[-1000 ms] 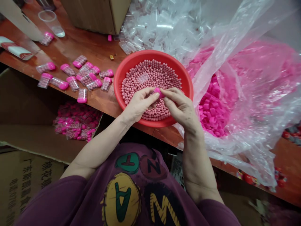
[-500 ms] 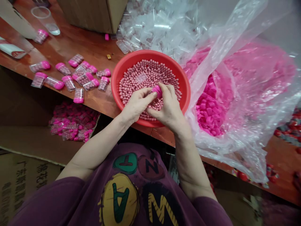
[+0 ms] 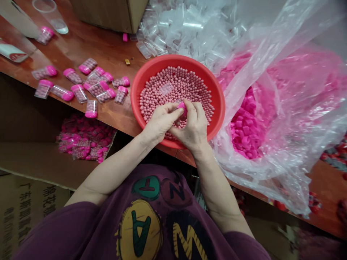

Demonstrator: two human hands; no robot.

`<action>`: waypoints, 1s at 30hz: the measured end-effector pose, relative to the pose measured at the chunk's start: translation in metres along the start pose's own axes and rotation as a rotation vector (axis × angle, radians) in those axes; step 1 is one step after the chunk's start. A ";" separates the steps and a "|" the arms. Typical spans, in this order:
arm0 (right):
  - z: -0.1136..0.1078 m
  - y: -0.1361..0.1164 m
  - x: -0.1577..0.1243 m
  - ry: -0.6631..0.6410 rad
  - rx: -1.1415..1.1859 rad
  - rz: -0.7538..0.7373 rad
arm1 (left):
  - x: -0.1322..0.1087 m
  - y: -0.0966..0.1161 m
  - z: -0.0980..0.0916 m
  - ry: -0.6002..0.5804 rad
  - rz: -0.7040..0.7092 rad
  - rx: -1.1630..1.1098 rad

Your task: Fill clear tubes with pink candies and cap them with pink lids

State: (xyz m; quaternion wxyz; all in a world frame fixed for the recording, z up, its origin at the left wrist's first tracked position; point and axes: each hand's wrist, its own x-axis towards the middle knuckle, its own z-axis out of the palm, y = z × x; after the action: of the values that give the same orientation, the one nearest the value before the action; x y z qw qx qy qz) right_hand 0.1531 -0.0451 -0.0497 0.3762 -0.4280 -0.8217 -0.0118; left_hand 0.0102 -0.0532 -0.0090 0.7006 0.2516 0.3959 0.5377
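Observation:
Over a red bowl [image 3: 137,104] of pink beads [image 3: 184,81], my two hands meet around a small clear container with a pink cap [image 3: 182,106]. My left hand [image 3: 159,121] pinches the container between thumb and fingers. The fingers of my right hand [image 3: 193,124] press on the pink cap from the right, with the thumb below. Much of the container is hidden behind my fingers. A clear empty piece [image 3: 166,89] lies on the beads in the bowl.
Capped bead-filled containers [image 3: 94,86] lie on the table to the left; more fill a carton [image 3: 86,141] below. Behind the bowl is a heap of clear empty containers [image 3: 187,32]. A plastic bag of pink caps [image 3: 246,130] stands right. A cardboard box [image 3: 108,14] sits at the back.
My right hand has closed in, its fingers curling further over the pink cap. My left hand keeps its pinch. The whole view has shifted slightly.

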 end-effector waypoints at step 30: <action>-0.005 -0.006 0.004 -0.020 0.083 0.076 | 0.002 0.005 -0.002 -0.019 -0.076 -0.180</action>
State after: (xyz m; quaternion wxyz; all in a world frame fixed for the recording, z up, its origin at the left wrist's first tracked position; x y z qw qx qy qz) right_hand 0.1511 -0.0478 -0.0417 0.3856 -0.4428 -0.8084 0.0410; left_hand 0.0065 -0.0496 -0.0070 0.7439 0.1773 0.3486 0.5418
